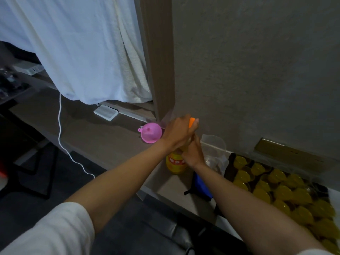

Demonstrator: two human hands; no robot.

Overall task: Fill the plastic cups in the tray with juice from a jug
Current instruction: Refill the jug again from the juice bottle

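A juice bottle (176,163) with yellow liquid and a red label stands on the grey counter. My left hand (177,132) is wrapped around its orange cap (191,122) at the top. My right hand (192,151) grips the bottle's neck just below. A clear plastic jug (214,146) stands right behind the bottle, against the wall. A dark tray (230,169) of several plastic cups (283,192) holding yellow juice lies to the right along the counter.
A pink funnel (151,133) lies on the counter left of the bottle. A blue object (202,186) sits near the counter's front edge. A white cable (60,131) hangs off the counter, a white flat box (106,112) lies under a white cloth (82,52).
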